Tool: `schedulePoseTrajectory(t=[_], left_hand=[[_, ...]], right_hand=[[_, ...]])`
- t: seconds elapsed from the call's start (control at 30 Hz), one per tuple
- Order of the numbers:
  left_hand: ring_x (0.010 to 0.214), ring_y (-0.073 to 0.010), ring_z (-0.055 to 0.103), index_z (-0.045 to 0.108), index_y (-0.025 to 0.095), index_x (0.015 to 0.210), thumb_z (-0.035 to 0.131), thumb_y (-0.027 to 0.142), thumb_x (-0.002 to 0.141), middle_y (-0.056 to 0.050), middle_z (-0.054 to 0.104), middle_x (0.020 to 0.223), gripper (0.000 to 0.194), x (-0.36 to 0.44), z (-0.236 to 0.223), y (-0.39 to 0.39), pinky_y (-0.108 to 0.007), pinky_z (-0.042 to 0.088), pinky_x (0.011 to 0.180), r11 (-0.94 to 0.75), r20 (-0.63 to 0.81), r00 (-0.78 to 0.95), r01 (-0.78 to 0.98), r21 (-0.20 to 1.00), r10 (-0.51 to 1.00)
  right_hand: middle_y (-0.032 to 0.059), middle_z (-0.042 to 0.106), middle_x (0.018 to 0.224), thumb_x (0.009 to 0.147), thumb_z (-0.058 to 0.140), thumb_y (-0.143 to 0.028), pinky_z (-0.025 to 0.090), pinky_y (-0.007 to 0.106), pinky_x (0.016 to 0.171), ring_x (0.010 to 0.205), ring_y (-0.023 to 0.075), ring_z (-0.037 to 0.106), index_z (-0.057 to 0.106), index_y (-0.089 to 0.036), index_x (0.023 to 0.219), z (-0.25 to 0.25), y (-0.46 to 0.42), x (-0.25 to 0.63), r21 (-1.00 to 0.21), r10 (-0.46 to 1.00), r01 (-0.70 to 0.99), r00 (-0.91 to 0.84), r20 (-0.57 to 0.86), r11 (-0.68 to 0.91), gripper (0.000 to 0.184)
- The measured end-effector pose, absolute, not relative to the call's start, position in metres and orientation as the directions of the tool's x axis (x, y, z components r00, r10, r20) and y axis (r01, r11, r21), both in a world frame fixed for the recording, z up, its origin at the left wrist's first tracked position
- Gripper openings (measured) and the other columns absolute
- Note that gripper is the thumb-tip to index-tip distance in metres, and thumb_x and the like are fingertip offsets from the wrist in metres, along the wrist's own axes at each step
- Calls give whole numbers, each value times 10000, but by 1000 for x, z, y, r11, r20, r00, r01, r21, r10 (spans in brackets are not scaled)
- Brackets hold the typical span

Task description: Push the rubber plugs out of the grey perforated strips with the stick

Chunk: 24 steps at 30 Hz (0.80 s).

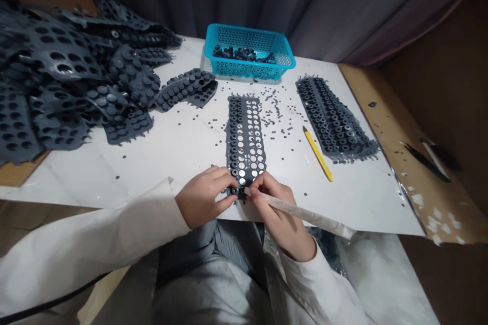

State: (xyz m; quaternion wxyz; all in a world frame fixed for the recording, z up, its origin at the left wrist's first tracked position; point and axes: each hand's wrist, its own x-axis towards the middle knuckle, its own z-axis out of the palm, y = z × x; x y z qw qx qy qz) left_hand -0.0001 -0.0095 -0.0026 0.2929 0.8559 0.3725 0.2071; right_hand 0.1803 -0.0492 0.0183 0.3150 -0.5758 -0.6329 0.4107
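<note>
A dark grey rubber strip (245, 134) with rows of round holes and small rings lies lengthwise on the white table (183, 147), reaching the near edge. My left hand (204, 200) is closed, pinching the strip's near end. My right hand (276, 210) is closed around a long pale stick-like tool (305, 213), and its tip touches the strip's near end beside my left fingers.
A big pile of grey rubber sheets (64, 81) fills the left side. A turquoise basket (249, 51) with small black rings stands at the back. Another full strip (333, 117) and a yellow pencil (317, 153) lie to the right. Tiny punched bits are scattered around.
</note>
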Motion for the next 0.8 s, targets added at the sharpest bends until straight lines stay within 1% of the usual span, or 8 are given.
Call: schedulePoseTrajectory(t=[0.13,0.2,0.3,0.4,0.53,0.6,0.67,0.8], left_hand=[[861,-167,536,570,177,885,583,182,782,-31,598,866,104,1,-1,-9,-291,443,781,-521,126,619,514,682,775],[849,-157,535,560,179,872,578,166,779,-24,593,852,96,1,-1,-9,-278,445,776,-500,123,604,509,701,787],[860,-161,527,552,173,853,581,173,771,-33,579,861,87,-1,-2,-8,-284,447,780,-495,134,585,517,698,800],[1020,-219,501,578,182,995,605,268,762,-78,566,1057,250,-5,-2,-5,-364,422,890,-531,139,587,574,623,798],[1330,-296,255,450,248,1290,525,340,826,-74,352,1431,480,-10,-2,-3,-534,190,1083,-630,69,687,615,473,723],[1370,-294,178,386,257,1345,478,327,858,-60,277,1480,500,-10,-2,-3,-574,122,1090,-665,40,719,618,419,694],[1376,-291,168,366,252,1360,466,317,866,-66,257,1488,508,-11,-3,-5,-585,118,1087,-681,45,724,624,384,688],[1376,-289,180,370,237,1360,482,296,857,-78,262,1485,519,-10,-6,-7,-580,139,1087,-696,92,715,631,343,693]], right_hand=[[-34,561,672,885,457,-256,377,220,579,610,101,523,493,-196,776,20,-50,183,-882,986,472,-141,-84,-8,130],[-13,628,772,902,439,-280,424,225,621,689,117,586,530,-204,890,20,-53,184,-905,990,426,-125,-69,-9,119],[22,675,930,934,360,-280,475,257,731,831,138,638,507,-225,1065,17,-61,182,-922,998,382,-56,41,59,204],[46,673,950,895,455,-269,481,293,751,877,172,636,494,-223,909,7,-66,171,-850,989,509,-27,145,139,62],[59,657,878,801,586,-210,468,315,690,804,197,615,416,-222,778,-5,-65,154,-706,968,678,-36,250,207,173],[37,642,786,797,577,-183,454,298,651,719,177,598,412,-224,754,-7,-65,150,-661,954,719,-11,300,216,175],[23,628,740,794,576,-179,447,286,634,679,164,589,416,-225,745,-7,-65,149,-642,948,737,7,319,211,173],[39,643,819,768,608,-217,464,298,674,746,178,611,394,-227,773,-7,-66,148,-658,955,733,44,295,170,214]])
